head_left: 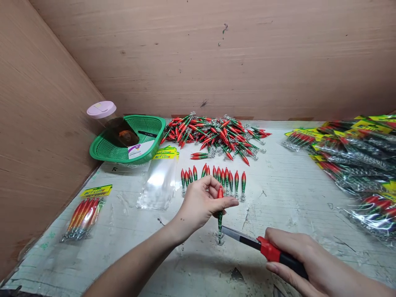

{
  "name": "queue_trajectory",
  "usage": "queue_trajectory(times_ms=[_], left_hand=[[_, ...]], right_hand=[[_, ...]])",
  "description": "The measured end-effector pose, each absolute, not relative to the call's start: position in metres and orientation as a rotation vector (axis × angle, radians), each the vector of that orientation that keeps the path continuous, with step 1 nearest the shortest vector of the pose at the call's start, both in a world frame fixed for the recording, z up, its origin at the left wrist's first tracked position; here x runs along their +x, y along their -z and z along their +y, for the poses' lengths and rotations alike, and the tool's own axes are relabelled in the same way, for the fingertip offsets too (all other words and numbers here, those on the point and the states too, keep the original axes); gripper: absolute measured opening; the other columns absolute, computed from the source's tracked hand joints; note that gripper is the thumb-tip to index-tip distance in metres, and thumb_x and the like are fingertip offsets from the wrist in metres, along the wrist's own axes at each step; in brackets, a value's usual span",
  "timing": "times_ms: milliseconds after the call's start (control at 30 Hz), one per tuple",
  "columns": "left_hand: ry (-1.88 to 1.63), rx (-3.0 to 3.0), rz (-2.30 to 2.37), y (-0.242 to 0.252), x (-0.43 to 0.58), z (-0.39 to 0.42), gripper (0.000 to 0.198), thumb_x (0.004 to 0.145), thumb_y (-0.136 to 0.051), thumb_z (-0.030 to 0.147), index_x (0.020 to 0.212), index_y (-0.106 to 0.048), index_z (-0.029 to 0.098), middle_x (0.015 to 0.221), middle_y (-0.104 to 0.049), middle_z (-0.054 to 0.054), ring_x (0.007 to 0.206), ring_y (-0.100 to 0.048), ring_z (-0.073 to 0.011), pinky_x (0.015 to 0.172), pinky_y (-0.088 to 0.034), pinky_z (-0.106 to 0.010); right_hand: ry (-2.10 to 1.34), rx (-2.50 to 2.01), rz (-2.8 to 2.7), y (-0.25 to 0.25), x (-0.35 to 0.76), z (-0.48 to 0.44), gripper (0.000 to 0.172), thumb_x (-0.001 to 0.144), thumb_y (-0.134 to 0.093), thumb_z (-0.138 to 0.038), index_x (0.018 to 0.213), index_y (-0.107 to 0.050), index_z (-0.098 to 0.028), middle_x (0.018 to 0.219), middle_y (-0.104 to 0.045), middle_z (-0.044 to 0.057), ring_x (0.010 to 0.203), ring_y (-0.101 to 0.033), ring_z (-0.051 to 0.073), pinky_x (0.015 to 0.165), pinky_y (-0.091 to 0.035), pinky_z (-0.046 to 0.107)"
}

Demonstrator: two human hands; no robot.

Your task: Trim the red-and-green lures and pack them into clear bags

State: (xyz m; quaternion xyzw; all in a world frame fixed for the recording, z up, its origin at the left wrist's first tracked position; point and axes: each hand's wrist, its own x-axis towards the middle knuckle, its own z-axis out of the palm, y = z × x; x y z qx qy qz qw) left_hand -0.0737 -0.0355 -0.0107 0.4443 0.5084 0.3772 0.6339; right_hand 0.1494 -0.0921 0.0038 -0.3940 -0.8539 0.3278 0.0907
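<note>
Between the thumb and fingers of my left hand (207,198) a red and green squid jig (220,218) hangs upright, its ring of hooks at the bottom. My right hand (293,255) is wrapped round the red and black handle of a utility knife (267,249). The knife's blade points left, and its tip is at the jig's lower end, just above the hooks; whether it touches cannot be made out. Behind my left hand stretches a row of similar jigs (236,183), partly covered by my fingers.
A heap of loose jigs (216,134) lies against the back wall. At left are a green basket (123,156) with a lidded cup (116,123), clear bags (159,181) with yellow headers, and one filled pack (85,214). Many filled packs (355,152) are piled at right.
</note>
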Motion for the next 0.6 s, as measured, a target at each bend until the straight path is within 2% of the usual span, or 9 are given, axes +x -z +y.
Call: queue_trajectory(times_ms=[133,300,600], left_hand=[[-0.842,1.005,1.114,0.006,-0.078,-0.035,0.037,0.058,-0.082,0.032,0.070,-0.050,0.017,0.057,-0.052,0.007,0.049,-0.054,-0.0072,0.049,-0.044,-0.020],[-0.634,0.935,1.002,-0.004,-0.088,-0.030,0.027,0.065,-0.077,0.027,0.077,-0.057,0.014,0.073,-0.062,0.001,0.063,-0.063,-0.0096,0.054,-0.045,-0.019],[-0.702,0.888,1.004,0.004,-0.084,-0.032,0.020,0.067,-0.075,0.024,0.077,-0.060,0.014,0.073,-0.062,0.002,0.062,-0.064,-0.0104,0.054,-0.045,-0.020]], right_hand=[[-1.073,-1.214,-2.525,-0.005,0.150,-0.091,0.016,0.091,-0.045,-0.029,0.079,-0.053,-0.021,0.071,-0.061,0.001,0.062,-0.058,0.013,0.058,-0.048,0.021],[-1.046,-1.205,-2.436,-0.004,0.148,-0.091,0.013,0.087,-0.050,-0.026,0.075,-0.052,-0.021,0.067,-0.059,0.001,0.058,-0.055,0.013,0.054,-0.044,0.020],[-1.009,-1.173,-2.473,0.011,0.156,-0.096,0.014,0.087,-0.044,-0.022,0.074,-0.047,-0.021,0.065,-0.056,0.001,0.056,-0.052,0.013,0.051,-0.041,0.021]])
